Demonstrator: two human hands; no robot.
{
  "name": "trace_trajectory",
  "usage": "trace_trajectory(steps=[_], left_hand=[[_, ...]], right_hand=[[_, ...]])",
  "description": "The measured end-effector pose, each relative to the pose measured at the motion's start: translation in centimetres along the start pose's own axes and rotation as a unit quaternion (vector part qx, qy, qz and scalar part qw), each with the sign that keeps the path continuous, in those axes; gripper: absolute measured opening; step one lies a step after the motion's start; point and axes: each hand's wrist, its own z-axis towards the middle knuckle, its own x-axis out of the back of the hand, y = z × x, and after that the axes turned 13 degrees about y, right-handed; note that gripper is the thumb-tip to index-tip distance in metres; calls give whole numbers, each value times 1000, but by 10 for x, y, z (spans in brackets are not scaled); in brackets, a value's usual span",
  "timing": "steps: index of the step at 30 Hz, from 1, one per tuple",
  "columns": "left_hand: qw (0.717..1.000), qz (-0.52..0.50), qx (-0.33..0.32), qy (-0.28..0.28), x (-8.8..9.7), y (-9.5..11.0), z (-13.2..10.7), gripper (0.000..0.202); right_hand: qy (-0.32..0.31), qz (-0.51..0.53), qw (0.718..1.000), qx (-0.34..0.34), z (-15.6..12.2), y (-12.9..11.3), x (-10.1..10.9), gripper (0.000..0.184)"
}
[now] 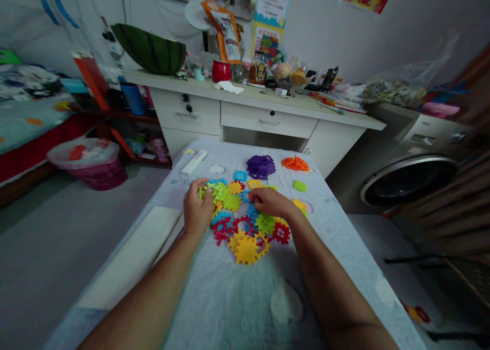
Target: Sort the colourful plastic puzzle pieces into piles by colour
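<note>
A loose heap of flat, notched plastic building pieces lies mid-table in yellow, green, blue and red. At the heap's left edge, my left hand (197, 207) curls its fingers and thumb round some light green building pieces (217, 192). My right hand (271, 202) reaches in from the right with its fingers pinched together. A blue building piece (245, 196) shows right at those fingertips; whether it is gripped, I cannot tell. Closer to me are a yellow piece (246, 249), a red window-shaped piece (282, 233) and a green piece (265, 223).
Behind the heap sit a purple pile (261, 166) and an orange pile (295, 163), with a single green square (299, 185) nearby. A white stick-like box (194, 162) lies at back left. Beyond stands a white desk (264, 120); a washing machine (406, 171) is at right.
</note>
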Motion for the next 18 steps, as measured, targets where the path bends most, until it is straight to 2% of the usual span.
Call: trace_trajectory(steps=[3,6,11,13,18], left_hand=[[999,15,-25,31,1,-2,1,28],[998,25,-41,47,0,-4,2,29],[996,37,-71,27,-2,-5,1,30],[996,44,-81,12,-2,-3,0,30],[988,69,-129,-46,1,7,-6,27]], right_hand=[[39,-15,999,24,3,1,-7,28],[64,-9,994,88,5,-3,-17,30],[12,-4,988,154,4,-17,-30,30],[2,-32,990,134,3,-19,-32,31],[23,-133,991,14,1,-10,-28,34]])
